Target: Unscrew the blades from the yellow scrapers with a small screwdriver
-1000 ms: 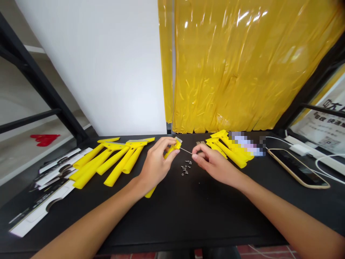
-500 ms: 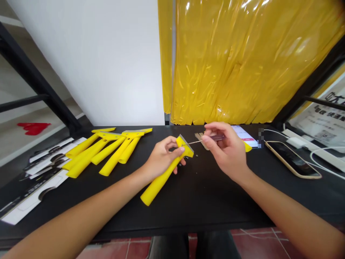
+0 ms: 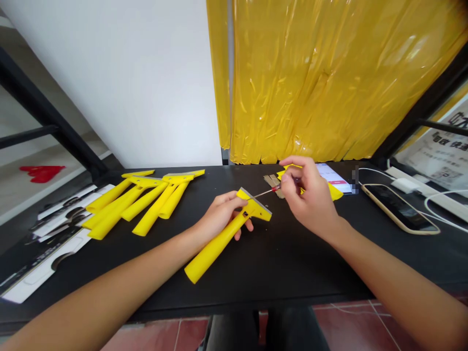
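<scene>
Now the left hand [image 3: 221, 217] is clenching its fingers [image 3: 228, 201] round a yellow scraper [image 3: 215, 248] to hold it still, while the right hand [image 3: 310, 200] is pinching a small screwdriver [image 3: 266, 193] up at the scraper's top.

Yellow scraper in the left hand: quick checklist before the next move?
1. Grip: ok. The left hand is wrapped around the neck of the yellow scraper.
2. Tool: ok. The right hand pinches a small screwdriver.
3. Screwdriver tip seated in the scraper head: cannot tell, too small to see.
4. Metal blade along the head: ok as seen; fastening cannot tell.
5. Spare yellow scrapers: ok, lying apart from the hands.
6. Phone: ok, well to the right of the hands.
</scene>
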`<act>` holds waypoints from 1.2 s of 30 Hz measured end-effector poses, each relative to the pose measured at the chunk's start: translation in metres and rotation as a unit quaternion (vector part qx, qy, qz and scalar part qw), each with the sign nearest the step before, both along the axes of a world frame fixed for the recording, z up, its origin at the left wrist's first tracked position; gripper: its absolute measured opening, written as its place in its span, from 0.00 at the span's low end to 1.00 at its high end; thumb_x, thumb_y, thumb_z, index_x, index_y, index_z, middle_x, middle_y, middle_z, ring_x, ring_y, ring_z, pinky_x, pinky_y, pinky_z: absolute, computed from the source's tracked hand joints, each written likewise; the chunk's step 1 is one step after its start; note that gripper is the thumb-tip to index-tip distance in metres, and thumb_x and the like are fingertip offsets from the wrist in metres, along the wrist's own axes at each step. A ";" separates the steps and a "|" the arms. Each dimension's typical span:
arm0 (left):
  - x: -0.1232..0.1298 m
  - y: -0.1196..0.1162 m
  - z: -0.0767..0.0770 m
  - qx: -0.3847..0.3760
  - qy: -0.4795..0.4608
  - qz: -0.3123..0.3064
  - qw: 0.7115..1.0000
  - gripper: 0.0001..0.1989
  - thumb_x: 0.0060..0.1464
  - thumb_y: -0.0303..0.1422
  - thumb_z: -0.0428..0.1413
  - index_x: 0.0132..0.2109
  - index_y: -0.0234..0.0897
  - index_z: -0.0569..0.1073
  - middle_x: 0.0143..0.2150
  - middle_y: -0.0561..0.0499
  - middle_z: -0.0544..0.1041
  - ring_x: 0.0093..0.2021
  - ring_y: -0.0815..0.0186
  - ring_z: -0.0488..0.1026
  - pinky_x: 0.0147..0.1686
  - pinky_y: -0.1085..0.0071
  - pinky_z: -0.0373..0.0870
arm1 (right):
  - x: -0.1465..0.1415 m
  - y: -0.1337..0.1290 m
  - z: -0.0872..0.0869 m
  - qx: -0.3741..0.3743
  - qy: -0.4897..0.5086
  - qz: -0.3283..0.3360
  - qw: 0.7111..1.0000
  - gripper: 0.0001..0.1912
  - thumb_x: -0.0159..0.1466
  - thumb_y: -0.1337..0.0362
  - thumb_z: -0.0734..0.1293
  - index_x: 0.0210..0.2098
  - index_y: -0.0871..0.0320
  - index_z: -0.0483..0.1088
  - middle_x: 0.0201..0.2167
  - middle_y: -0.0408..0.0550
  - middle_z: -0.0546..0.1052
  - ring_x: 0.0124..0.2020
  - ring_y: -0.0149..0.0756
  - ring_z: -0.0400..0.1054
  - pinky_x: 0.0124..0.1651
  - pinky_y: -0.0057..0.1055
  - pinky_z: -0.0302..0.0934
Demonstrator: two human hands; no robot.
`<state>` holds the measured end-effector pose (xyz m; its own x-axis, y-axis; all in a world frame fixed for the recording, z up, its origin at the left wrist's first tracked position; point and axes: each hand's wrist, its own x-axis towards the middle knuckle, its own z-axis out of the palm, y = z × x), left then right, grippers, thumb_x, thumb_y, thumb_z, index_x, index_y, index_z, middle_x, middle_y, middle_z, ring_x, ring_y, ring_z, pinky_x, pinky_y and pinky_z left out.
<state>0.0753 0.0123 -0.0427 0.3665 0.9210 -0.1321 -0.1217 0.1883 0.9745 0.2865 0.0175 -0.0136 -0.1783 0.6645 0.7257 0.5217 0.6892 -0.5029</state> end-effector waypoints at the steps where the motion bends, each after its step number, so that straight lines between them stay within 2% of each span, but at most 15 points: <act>1: 0.000 0.001 -0.001 -0.008 -0.010 0.002 1.000 0.08 0.58 0.34 0.55 0.41 0.34 0.70 0.35 0.44 0.79 0.24 0.59 0.78 0.11 0.72 0.67 | 0.000 0.000 -0.001 0.017 -0.012 0.016 1.000 0.13 0.69 0.68 0.61 0.53 0.54 0.63 0.27 0.39 0.69 0.24 0.31 0.65 0.29 0.30 0.59; 4: -0.001 0.006 -0.003 -0.030 -0.031 -0.008 0.999 0.12 0.59 0.36 0.50 0.40 0.31 0.72 0.38 0.39 0.79 0.24 0.58 0.78 0.10 0.71 0.67 | 0.000 -0.001 -0.004 0.070 -0.082 0.033 0.994 0.11 0.69 0.68 0.61 0.51 0.54 0.66 0.34 0.45 0.75 0.32 0.34 0.71 0.35 0.31 0.62; 7: -0.001 0.008 -0.004 -0.037 -0.027 -0.017 0.999 0.13 0.61 0.36 0.48 0.40 0.30 0.71 0.38 0.37 0.79 0.24 0.57 0.78 0.11 0.70 0.68 | 0.000 0.001 -0.008 0.069 -0.124 0.017 0.990 0.07 0.72 0.64 0.61 0.47 0.54 0.69 0.35 0.45 0.77 0.33 0.34 0.73 0.36 0.31 0.62; 10: -0.001 0.007 -0.005 -0.033 -0.024 -0.022 0.999 0.09 0.61 0.34 0.51 0.42 0.31 0.70 0.39 0.38 0.79 0.27 0.57 0.79 0.14 0.71 0.69 | -0.001 0.003 -0.009 0.028 -0.094 0.017 0.995 0.10 0.72 0.63 0.61 0.51 0.54 0.67 0.32 0.43 0.76 0.28 0.31 0.70 0.32 0.29 0.61; 13: -0.001 0.006 -0.005 -0.028 -0.025 -0.027 0.999 0.07 0.61 0.32 0.52 0.42 0.32 0.69 0.38 0.39 0.79 0.27 0.57 0.80 0.15 0.72 0.70 | -0.003 0.003 -0.009 -0.001 -0.053 0.046 0.998 0.14 0.69 0.66 0.62 0.54 0.54 0.65 0.30 0.41 0.73 0.26 0.31 0.67 0.30 0.28 0.61; 15: 0.000 0.006 -0.005 -0.023 -0.017 -0.027 0.999 0.05 0.61 0.32 0.53 0.40 0.33 0.68 0.36 0.42 0.79 0.27 0.58 0.80 0.15 0.72 0.69 | -0.004 0.002 -0.007 -0.008 -0.046 0.060 0.997 0.13 0.69 0.66 0.62 0.53 0.54 0.65 0.31 0.42 0.73 0.27 0.31 0.66 0.32 0.28 0.62; 18: 0.000 0.006 -0.005 -0.017 0.000 -0.025 1.000 0.05 0.61 0.33 0.54 0.40 0.35 0.67 0.34 0.44 0.78 0.26 0.59 0.79 0.15 0.73 0.68 | -0.004 0.001 -0.006 -0.001 -0.054 0.043 0.998 0.08 0.72 0.63 0.60 0.47 0.54 0.69 0.36 0.45 0.77 0.32 0.33 0.70 0.36 0.30 0.63; 22: 0.000 0.006 -0.004 -0.021 0.007 -0.032 0.999 0.06 0.62 0.34 0.54 0.42 0.35 0.68 0.38 0.43 0.79 0.26 0.60 0.79 0.15 0.73 0.68 | -0.002 0.003 -0.006 -0.020 -0.075 0.006 0.997 0.11 0.73 0.59 0.59 0.45 0.54 0.70 0.37 0.46 0.79 0.32 0.34 0.72 0.34 0.30 0.61; 28: -0.001 0.005 -0.004 -0.020 0.016 -0.036 0.999 0.08 0.62 0.36 0.56 0.41 0.35 0.68 0.35 0.45 0.78 0.26 0.61 0.80 0.16 0.74 0.68 | -0.003 0.002 -0.005 -0.008 -0.086 0.015 0.996 0.13 0.68 0.68 0.61 0.51 0.55 0.68 0.33 0.44 0.76 0.30 0.34 0.70 0.36 0.32 0.63; 32: -0.007 0.005 0.009 -0.006 0.053 -0.038 0.998 0.10 0.61 0.38 0.57 0.41 0.35 0.69 0.30 0.45 0.79 0.23 0.63 0.78 0.17 0.74 0.68 | 0.000 0.003 -0.002 0.021 -0.050 -0.004 0.999 0.09 0.67 0.68 0.63 0.46 0.55 0.70 0.37 0.47 0.78 0.34 0.36 0.72 0.37 0.33 0.66; 34: -0.011 0.004 0.021 0.012 0.080 -0.027 0.996 0.11 0.60 0.38 0.59 0.42 0.35 0.70 0.26 0.47 0.79 0.20 0.66 0.74 0.17 0.74 0.68 | 0.002 0.005 0.000 0.018 0.026 -0.021 0.999 0.06 0.68 0.65 0.64 0.44 0.55 0.71 0.37 0.48 0.78 0.35 0.37 0.73 0.37 0.34 0.67; 36: -0.016 0.002 0.033 0.052 0.100 -0.012 0.994 0.11 0.60 0.38 0.60 0.41 0.35 0.69 0.26 0.48 0.79 0.18 0.68 0.72 0.18 0.75 0.67 | 0.004 0.008 0.004 -0.025 0.120 -0.014 0.992 0.05 0.68 0.61 0.65 0.42 0.54 0.69 0.35 0.47 0.77 0.31 0.35 0.72 0.32 0.33 0.67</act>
